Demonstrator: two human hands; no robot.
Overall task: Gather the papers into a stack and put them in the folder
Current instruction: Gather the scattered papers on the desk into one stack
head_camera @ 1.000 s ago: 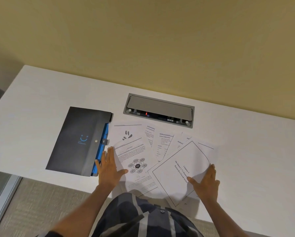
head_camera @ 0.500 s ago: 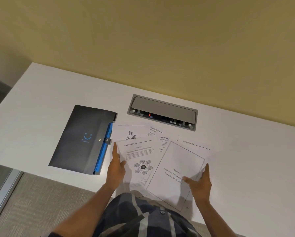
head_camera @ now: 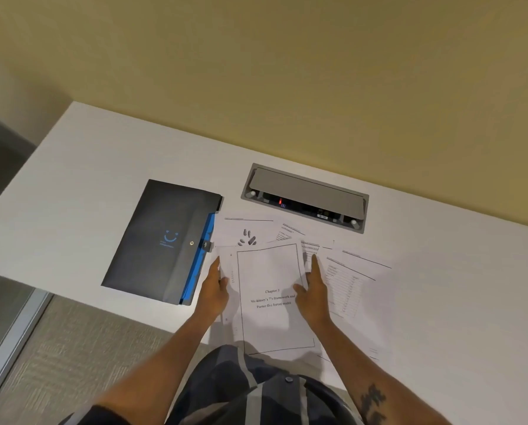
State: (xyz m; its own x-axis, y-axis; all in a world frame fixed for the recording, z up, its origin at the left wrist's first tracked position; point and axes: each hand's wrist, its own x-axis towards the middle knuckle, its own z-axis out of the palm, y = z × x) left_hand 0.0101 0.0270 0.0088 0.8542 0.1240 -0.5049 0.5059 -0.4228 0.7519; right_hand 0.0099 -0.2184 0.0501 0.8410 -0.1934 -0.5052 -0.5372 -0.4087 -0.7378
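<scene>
Several white printed papers lie overlapping on the white desk (head_camera: 440, 302). On top is a framed "Chapter 3" sheet (head_camera: 272, 277), squared up in front of me. My left hand (head_camera: 215, 288) presses against its left edge and my right hand (head_camera: 313, 294) against its right edge, fingers straight. More sheets fan out behind, one with a small drawing (head_camera: 247, 231), and to the right, one with a table of text (head_camera: 348, 280). A dark grey folder (head_camera: 161, 240) with a blue inner edge and a snap clasp lies shut to the left of the papers.
A grey cable hatch (head_camera: 305, 196) is set into the desk behind the papers. A yellow wall stands just beyond it. The desk's near edge runs under my forearms, with grey carpet (head_camera: 82, 357) below at left.
The "Chapter 3" sheet has swung from a slant on the right to straight over the diagram page. Both hands have closed in toward each other along its edges.
</scene>
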